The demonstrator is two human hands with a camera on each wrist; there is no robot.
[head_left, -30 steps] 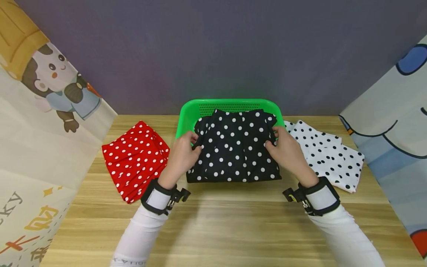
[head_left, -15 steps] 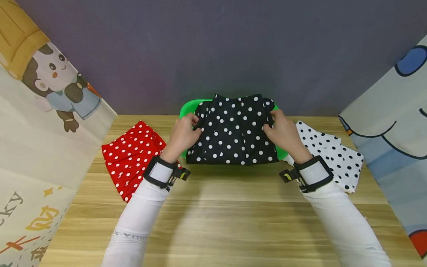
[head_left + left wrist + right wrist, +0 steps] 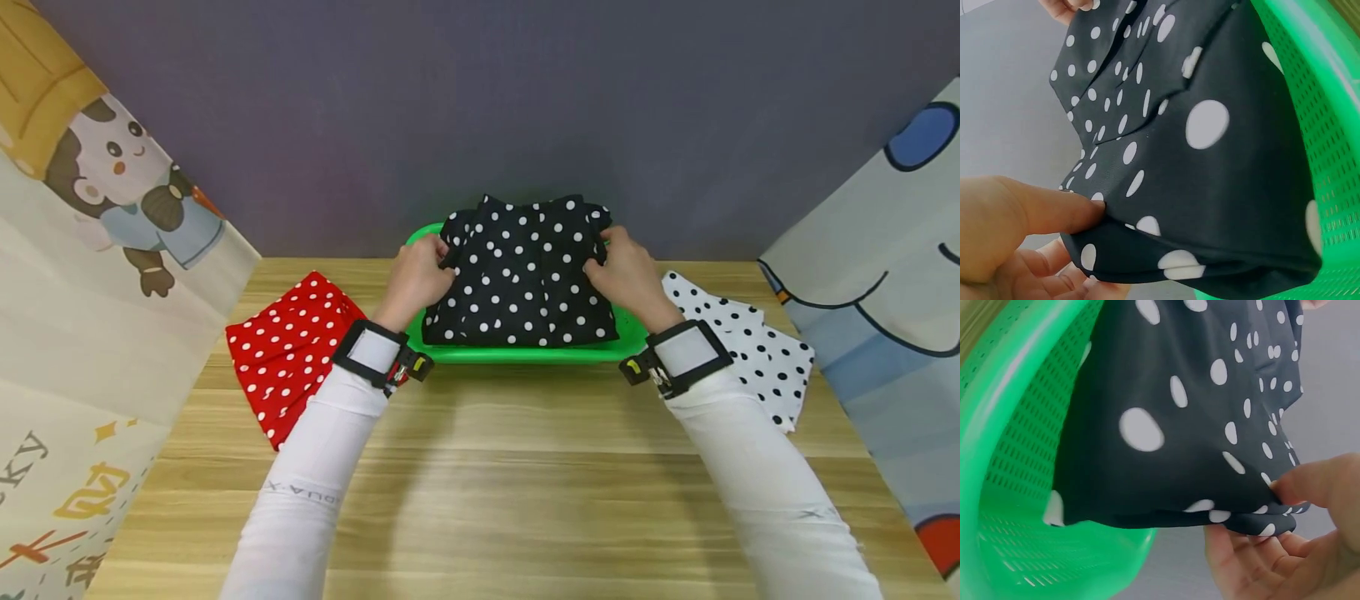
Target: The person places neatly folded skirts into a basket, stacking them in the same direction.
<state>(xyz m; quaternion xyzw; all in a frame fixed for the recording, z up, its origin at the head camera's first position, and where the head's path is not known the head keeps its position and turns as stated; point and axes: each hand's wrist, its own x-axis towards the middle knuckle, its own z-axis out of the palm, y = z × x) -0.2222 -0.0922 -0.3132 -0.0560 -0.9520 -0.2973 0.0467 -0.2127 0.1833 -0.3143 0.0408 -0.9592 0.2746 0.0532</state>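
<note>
A folded black cloth with white dots (image 3: 525, 283) is held over the green plastic basket (image 3: 525, 356). My left hand (image 3: 420, 275) pinches its left side, thumb on top and fingers beneath, as the left wrist view shows with the cloth (image 3: 1204, 181) close up. On the opposite side my right hand (image 3: 622, 271) pinches the cloth the same way; in the right wrist view the thumb (image 3: 1310, 481) presses on its upper face. The cloth's near edge hangs inside the basket's front rim, and the perforated basket wall (image 3: 1029, 444) shows beside it.
A red cloth with white dots (image 3: 296, 350) lies on the wooden table (image 3: 517, 483) at left, partly behind the left forearm. White cloth with black dots (image 3: 772, 367) lies at right. A grey wall (image 3: 480, 108) rises behind the basket.
Both hands have moved away from the body, carrying the black dotted cloth from the table in front of the basket to over it. The basket's front rim now shows.
</note>
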